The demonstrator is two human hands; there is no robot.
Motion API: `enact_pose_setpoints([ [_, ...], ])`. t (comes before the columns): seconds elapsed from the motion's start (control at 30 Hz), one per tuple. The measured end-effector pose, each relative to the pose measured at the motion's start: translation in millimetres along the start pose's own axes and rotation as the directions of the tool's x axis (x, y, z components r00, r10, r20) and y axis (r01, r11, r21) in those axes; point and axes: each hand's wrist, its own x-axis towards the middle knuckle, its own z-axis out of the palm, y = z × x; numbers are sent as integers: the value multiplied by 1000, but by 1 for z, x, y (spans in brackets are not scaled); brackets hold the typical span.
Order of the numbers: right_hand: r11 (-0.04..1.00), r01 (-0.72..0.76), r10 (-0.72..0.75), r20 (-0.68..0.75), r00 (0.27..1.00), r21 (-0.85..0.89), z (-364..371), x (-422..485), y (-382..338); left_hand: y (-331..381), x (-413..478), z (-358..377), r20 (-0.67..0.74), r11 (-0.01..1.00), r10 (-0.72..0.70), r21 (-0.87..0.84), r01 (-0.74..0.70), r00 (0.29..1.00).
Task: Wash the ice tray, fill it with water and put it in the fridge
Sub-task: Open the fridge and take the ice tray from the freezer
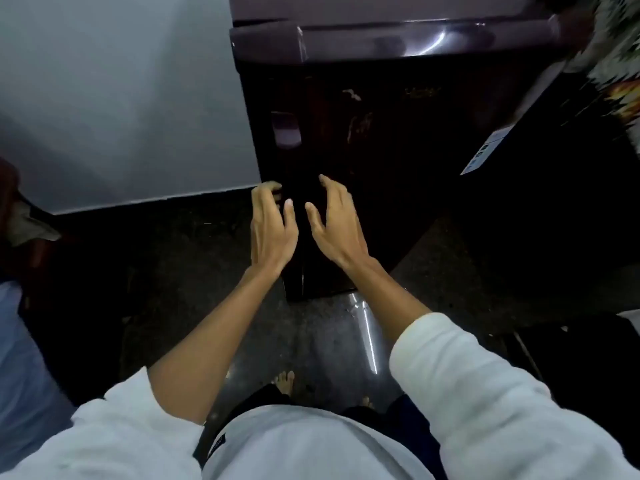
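The white long-sleeved shirt fills the bottom of the view, its sleeves pushed up to the elbows, and below its hem a bare foot stands on the dark, glossy speckled stone floor. Both forearms reach forward side by side. The left hand and the right hand are close together but apart, palms turned toward the tall dark purple fridge, which stands directly ahead with its door closed. Neither hand holds anything. The right hand's fingers are spread and loosely bent in front of the door panel, while the left hand's fingers curl at the door's left edge, and I cannot tell whether they touch it. Higher on the door sits a pale purple recessed handle, well above both hands. A plain grey-white wall runs beside the fridge on the left. Where the ice tray is, I cannot tell.
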Motion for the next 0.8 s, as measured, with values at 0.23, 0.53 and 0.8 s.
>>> enact_pose_setpoints([
  [0.23, 952, -130, 161, -91, 983, 279, 25, 28, -38, -13, 21, -4, 205, 926, -168, -302, 225, 964],
  [0.53, 914, -255, 275, -20, 961, 317, 28, 23, -44, -14, 26, -15, 314, 808, -282, -432, 401, 907],
  [0.8, 908, -279, 280, 42, 959, 311, 21, 21, -47, -19, 25, -23, 364, 805, -222, -455, 381, 904],
])
